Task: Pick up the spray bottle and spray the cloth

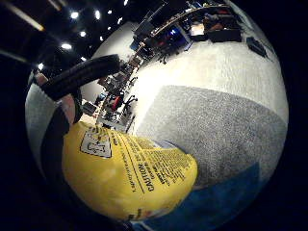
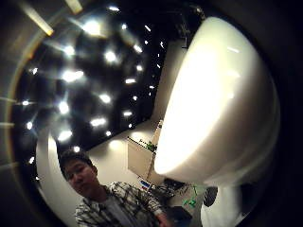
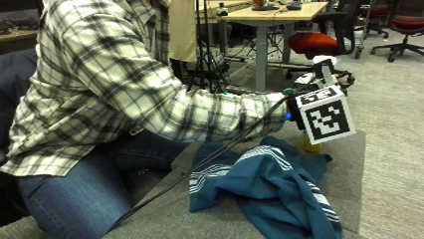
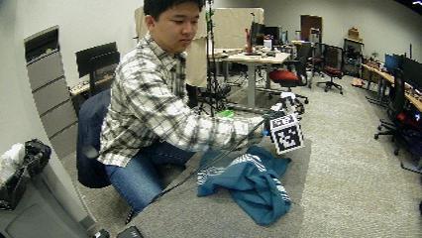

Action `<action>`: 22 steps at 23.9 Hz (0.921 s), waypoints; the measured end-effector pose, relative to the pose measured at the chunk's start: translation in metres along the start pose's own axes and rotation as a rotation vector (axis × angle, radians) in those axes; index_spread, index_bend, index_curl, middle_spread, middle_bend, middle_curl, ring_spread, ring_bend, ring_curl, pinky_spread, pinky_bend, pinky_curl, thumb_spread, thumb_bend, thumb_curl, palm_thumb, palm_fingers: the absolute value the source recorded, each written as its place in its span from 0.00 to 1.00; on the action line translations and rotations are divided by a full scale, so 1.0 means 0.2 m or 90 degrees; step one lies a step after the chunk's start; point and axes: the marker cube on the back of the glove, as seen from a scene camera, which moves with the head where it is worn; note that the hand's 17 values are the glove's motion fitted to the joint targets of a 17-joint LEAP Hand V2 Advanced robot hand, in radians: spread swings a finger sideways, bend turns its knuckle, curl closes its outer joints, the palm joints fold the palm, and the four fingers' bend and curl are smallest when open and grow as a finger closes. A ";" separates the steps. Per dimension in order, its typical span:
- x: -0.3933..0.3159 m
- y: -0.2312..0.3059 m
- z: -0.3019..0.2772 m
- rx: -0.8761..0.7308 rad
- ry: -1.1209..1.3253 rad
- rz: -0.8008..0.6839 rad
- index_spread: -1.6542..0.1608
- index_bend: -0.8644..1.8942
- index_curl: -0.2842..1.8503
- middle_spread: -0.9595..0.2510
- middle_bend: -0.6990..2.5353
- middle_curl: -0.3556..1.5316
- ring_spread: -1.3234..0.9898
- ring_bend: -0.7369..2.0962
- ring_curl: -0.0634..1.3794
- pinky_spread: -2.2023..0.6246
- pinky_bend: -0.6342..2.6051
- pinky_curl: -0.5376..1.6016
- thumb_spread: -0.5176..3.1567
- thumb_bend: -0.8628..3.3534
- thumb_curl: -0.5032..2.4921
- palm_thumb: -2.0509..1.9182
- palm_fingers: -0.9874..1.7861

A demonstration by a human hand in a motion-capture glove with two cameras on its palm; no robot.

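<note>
A yellow spray bottle (image 3: 311,146) with a white spray head (image 3: 323,63) is upright at the far end of the grey table (image 3: 199,219). My gloved right hand (image 3: 291,102) grips it, mostly hidden in the outside view. In the little finger side view a black finger (image 1: 82,74) curls round the bottle's yellow label (image 1: 130,178). The white spray head (image 2: 218,104) fills the thumb side view. A blue cloth (image 3: 265,184) with white stripes lies crumpled on the table, right beside the bottle's base. Whether the base touches the table I cannot tell.
The table's right edge (image 3: 361,164) runs close past the bottle and cloth, with grey carpet beyond. A wooden desk (image 3: 271,15) and a red office chair (image 3: 315,42) stand behind. The person's jeans-clad leg (image 3: 73,199) is at the table's left side.
</note>
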 end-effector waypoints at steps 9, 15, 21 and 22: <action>-0.02 0.00 -0.01 -0.033 0.012 -0.007 0.76 0.36 0.38 0.68 0.34 0.46 0.49 0.43 0.37 0.75 0.35 0.43 0.20 0.20 0.43 0.79 0.76; -0.03 0.01 -0.03 -0.059 0.048 -0.014 0.76 0.34 0.35 0.68 0.33 0.45 0.50 0.43 0.36 0.77 0.35 0.43 0.23 0.20 0.42 0.78 0.71; -0.05 0.01 -0.05 -0.075 0.074 -0.016 0.76 0.35 0.33 0.69 0.30 0.44 0.51 0.42 0.36 0.79 0.34 0.43 0.28 0.20 0.41 0.77 0.66; -0.06 0.02 -0.06 -0.079 0.079 -0.014 0.75 0.34 0.32 0.69 0.30 0.43 0.51 0.42 0.36 0.80 0.34 0.43 0.29 0.20 0.41 0.77 0.63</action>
